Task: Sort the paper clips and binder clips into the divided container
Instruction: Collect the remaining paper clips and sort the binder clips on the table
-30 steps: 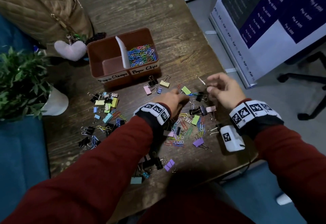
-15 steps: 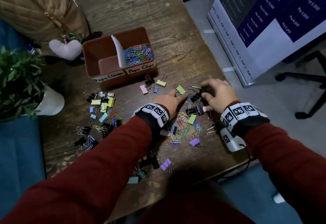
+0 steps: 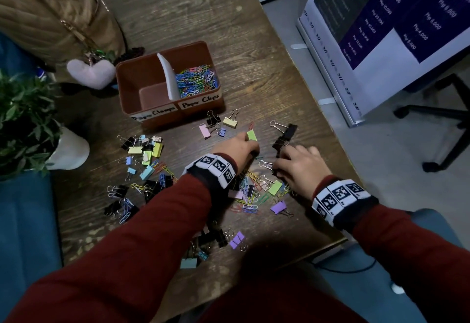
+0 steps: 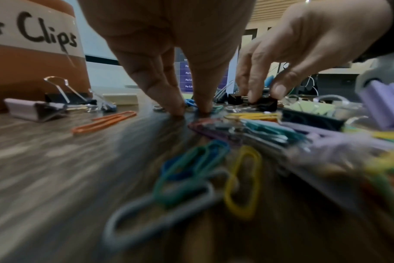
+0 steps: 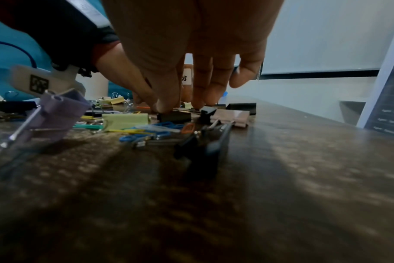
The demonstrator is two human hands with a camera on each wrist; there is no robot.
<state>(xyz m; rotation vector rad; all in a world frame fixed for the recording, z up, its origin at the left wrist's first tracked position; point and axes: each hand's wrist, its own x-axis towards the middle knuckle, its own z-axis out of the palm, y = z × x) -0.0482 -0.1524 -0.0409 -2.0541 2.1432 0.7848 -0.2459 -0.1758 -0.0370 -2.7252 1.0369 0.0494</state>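
The brown divided container [image 3: 132, 73] stands at the back; its "Paper Clips" half holds coloured paper clips [image 3: 195, 80], and its "Paper Clamps" half shows a bare floor. Mixed binder clips and paper clips [image 3: 254, 195] lie scattered in front. My left hand [image 3: 250, 148] points down beside a green binder clip [image 3: 251, 135]. In the left wrist view its thumb and forefinger tips [image 4: 177, 105] pinch a blue paper clip [image 4: 189, 103] on the table. My right hand [image 3: 279, 167] pinches a black binder clip [image 5: 173, 116] with thumb and fingers, down among the pile.
A second heap of clips [image 3: 145, 155] lies left of my arms, and more clips [image 3: 216, 238] sit near the front edge. A potted plant [image 3: 68, 149], a quilted bag [image 3: 50, 10] and a heart charm [image 3: 90, 72] crowd the left. A sign board [image 3: 381, 30] stands right of the table.
My right hand has come down from above the table and drawn back toward me onto the black binder clips. My left hand has stayed low by the green clip.
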